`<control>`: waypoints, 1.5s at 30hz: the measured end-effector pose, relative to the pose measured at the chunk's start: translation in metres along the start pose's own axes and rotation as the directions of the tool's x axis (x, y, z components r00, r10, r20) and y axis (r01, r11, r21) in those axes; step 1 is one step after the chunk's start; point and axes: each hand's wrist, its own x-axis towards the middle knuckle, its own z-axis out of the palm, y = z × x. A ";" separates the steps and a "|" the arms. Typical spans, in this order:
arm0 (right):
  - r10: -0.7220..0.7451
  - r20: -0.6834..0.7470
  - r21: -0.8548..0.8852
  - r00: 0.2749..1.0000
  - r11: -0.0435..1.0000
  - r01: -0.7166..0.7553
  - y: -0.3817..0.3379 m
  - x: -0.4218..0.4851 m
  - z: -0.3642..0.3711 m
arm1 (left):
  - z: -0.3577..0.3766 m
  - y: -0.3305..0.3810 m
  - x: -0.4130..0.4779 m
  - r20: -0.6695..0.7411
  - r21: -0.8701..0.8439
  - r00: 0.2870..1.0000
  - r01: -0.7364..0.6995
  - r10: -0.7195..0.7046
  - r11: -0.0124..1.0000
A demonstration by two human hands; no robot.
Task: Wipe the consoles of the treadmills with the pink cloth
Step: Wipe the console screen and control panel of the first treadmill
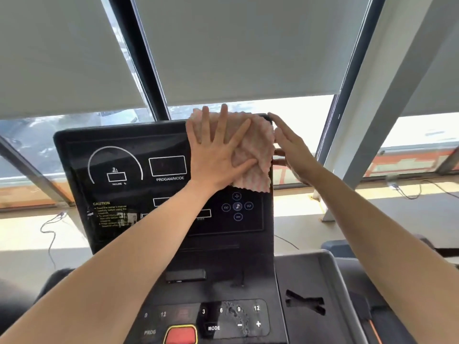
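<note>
Bright window (293,112) backlight, blown highlights, wide-angle bending at edges.

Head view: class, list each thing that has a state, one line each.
Console: displays dark.
Pink cloth: spread flat on the Console's top right corner.
Left hand: open, pressing the cloth.
Right hand: open, at the Console's right edge.
Blinds: partly lowered.

Head view, forward, apparently near console (139,135).

On console (124,135) upper-right corner: cloth (255,155), under left hand (213,157). Against console right edge: right hand (295,150). Right of console base: tray (323,274).
</note>
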 end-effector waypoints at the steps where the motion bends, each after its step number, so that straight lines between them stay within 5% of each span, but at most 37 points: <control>1: 0.003 -0.009 0.001 1.000 1.000 -0.003 -0.001 0.000 0.000 | -0.004 -0.003 0.006 -0.006 0.002 1.000 -0.007 0.007 1.000; 8: 0.042 -0.012 -0.001 0.999 0.999 -0.042 -0.004 -0.003 0.000 | -0.020 -0.012 0.044 -0.032 0.038 0.999 0.012 -0.011 0.999; 14: 0.064 -0.013 0.024 0.998 0.998 -0.063 -0.003 -0.004 0.000 | -0.007 -0.015 0.035 -0.157 0.052 0.921 -0.353 0.357 0.934; 18: 0.072 -0.031 0.045 0.997 0.996 -0.070 -0.002 -0.006 0.003 | -0.007 -0.011 0.026 -0.046 0.036 0.940 -0.335 0.337 0.941; 28: 0.047 -0.059 0.002 0.997 0.999 -0.047 0.009 -0.009 0.011 | 0.021 0.003 -0.037 -0.064 0.017 0.926 -0.371 0.371 0.929; 40: -0.129 -0.262 -0.279 0.956 0.959 0.053 0.021 -0.011 0.036 | 0.067 0.042 -0.160 0.166 -0.052 0.971 -0.165 0.172 0.985; 45: -0.153 -0.272 -0.300 0.950 0.952 0.068 0.019 -0.009 0.036 | 0.072 0.023 -0.184 0.156 -0.056 0.962 -0.218 0.225 0.974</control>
